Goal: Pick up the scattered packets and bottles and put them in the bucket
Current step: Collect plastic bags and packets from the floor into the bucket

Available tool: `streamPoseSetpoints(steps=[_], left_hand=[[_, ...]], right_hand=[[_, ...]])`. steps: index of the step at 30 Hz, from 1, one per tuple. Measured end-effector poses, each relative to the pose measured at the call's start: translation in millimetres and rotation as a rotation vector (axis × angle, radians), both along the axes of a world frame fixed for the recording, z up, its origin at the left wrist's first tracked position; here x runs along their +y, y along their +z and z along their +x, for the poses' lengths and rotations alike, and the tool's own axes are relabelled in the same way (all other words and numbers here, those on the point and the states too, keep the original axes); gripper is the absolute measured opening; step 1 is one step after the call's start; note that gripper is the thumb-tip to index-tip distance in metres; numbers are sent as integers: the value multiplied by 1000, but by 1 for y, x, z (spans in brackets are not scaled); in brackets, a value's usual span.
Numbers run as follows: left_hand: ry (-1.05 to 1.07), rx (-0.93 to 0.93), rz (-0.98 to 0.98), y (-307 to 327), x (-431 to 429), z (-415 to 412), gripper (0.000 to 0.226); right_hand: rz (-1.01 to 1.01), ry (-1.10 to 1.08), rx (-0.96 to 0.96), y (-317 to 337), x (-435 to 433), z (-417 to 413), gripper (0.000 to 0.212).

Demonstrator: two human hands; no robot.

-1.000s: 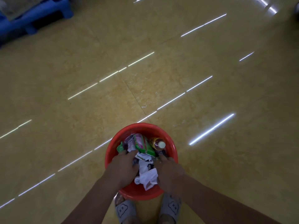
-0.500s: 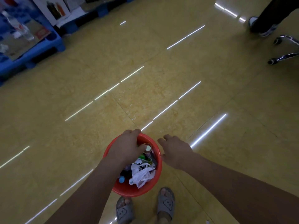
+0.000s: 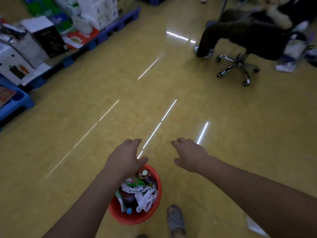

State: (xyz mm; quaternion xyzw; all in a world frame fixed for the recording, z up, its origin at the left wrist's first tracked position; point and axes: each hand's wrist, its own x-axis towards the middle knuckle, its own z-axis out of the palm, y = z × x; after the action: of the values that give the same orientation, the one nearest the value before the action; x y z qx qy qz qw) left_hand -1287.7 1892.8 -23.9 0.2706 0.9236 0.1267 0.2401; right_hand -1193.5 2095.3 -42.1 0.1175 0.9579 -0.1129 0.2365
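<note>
a person stands over one red bucket (image 3: 158,191) on a glossy yellow floor (image 3: 106,121), both arms stretched forward. the left hand (image 3: 126,158) hangs palm down, fingers loosely spread, with nothing in them. the right hand (image 3: 189,154) beside it is spread the same way and also holds nothing.

the bucket sits directly under the left wrist and forearm, its far rim just below the left thumb. it lies down and to the left of the right hand, apart from it. it is round, orange-red plastic, heaped close to the rim with litter.

counted in the heap: one brown bottle (image 3: 143,174) with a pale cap, just under the left thumb; one green packet (image 3: 136,182) next to it, toward the wrist; one crumpled white bag (image 3: 145,197) across the middle; one small blue cap (image 3: 129,210) at the near wall. the wrappers along the forearm are too tangled to count.

below the right forearm is one grey sandal (image 3: 175,219) on a foot. one blurred white scrap (image 3: 255,226) lies on the floor beneath the right upper arm. far ahead of the right hand, one seated person (image 3: 240,31) occupies one wheeled chair (image 3: 238,66). far ahead of the left hand, boxes (image 3: 42,36) are stacked on blue pallets (image 3: 15,103).
</note>
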Motion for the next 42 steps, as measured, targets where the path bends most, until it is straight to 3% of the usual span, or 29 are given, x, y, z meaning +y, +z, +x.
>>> streamPoseSetpoints(steps=[11, 20, 27, 42], left_hand=[[-242, 124, 138, 107, 1, 15, 73], [-427, 115, 176, 149, 38, 69, 66], [-592, 102, 196, 158, 73, 150, 62], [-935, 20, 220, 161, 145, 383, 60]], right_hand=[[139, -239, 137, 105, -28, 66, 50], [210, -397, 127, 142, -26, 154, 41], [245, -513, 150, 148, -28, 260, 34], [227, -920, 125, 142, -29, 544, 41]])
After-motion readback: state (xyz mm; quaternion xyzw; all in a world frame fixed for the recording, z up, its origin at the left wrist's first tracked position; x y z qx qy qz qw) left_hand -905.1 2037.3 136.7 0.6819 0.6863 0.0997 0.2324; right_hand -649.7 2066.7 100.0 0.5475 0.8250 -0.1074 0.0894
